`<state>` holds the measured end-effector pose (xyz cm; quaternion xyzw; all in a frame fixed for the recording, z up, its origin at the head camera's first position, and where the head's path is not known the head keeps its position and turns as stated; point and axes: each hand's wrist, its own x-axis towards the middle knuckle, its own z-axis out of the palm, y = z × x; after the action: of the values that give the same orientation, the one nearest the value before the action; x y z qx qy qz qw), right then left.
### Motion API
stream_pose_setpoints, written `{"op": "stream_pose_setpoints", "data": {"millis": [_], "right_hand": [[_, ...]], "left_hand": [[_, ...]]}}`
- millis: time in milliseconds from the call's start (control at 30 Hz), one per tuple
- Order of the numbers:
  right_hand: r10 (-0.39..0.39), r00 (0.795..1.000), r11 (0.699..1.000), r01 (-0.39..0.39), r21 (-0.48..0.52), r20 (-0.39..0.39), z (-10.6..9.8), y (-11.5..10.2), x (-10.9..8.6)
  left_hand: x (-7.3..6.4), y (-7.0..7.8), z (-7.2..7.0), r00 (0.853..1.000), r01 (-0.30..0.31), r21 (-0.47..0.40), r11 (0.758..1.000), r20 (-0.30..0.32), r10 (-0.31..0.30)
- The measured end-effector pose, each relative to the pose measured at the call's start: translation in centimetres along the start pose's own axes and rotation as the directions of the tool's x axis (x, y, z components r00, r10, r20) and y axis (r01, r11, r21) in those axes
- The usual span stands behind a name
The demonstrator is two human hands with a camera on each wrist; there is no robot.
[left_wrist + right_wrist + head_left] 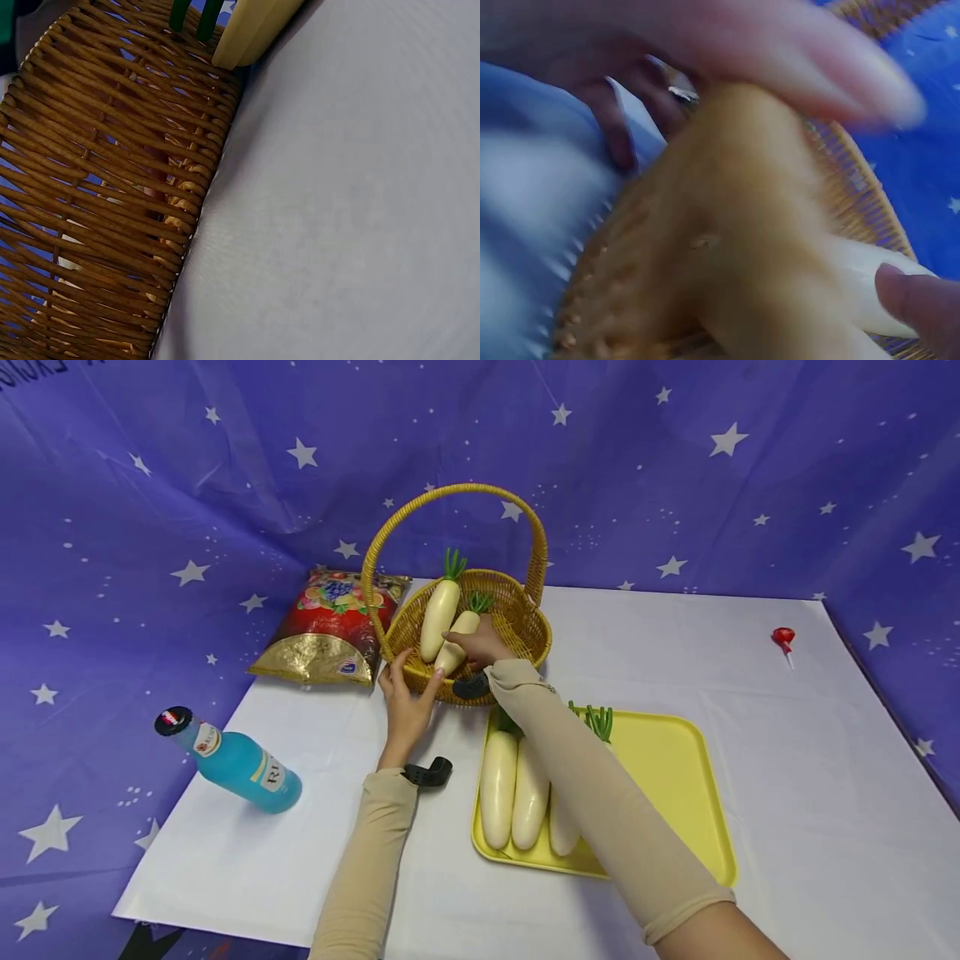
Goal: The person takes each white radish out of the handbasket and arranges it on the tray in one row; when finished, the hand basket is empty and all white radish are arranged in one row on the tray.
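In the head view my right hand [483,643] reaches over the front of the wicker basket [543,639] and holds a white radish [465,625] with green stems. That radish lies slanted inside the basket, its pale lower end near the front rim, and appears large and blurred in the right wrist view. Beside it, to the left, another white radish [439,610] leans in the basket. My left hand [408,714] grips the basket's front-left rim. The left wrist view shows the woven basket wall [97,172] close up, with no fingers in sight.
A yellow tray [675,768] with several white radishes [498,789] lies in front of the basket, partly hidden by my right sleeve. A red and gold bag [330,618] is left of the basket. Nearer stands a blue bottle [243,768]; a red lollipop [783,637] lies far right.
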<state>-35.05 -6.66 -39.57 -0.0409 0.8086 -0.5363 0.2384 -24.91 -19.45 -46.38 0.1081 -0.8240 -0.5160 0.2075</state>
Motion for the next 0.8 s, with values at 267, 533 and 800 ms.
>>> {"op": "stream_pose_setpoints", "data": {"millis": [267,533,800], "right_hand": [[-0.078,0.988,0.993,0.066,-0.096,-0.134,1.4,0.4,0.1],[-0.096,0.987,0.992,0.084,-0.095,-0.131,1.5,0.3,0.0],[-0.072,0.996,0.997,0.073,0.016,-0.056,0.7,0.0,-0.6]], "left_hand": [[0.0,0.1,0.1,1.000,-0.001,0.003,1.000,0.005,0.001],[0.0,0.1,0.0,1.000,-0.001,-0.005,1.000,0.006,0.001],[0.0,0.1,0.0,1.000,0.003,0.005,1.000,0.001,-0.003]]}}
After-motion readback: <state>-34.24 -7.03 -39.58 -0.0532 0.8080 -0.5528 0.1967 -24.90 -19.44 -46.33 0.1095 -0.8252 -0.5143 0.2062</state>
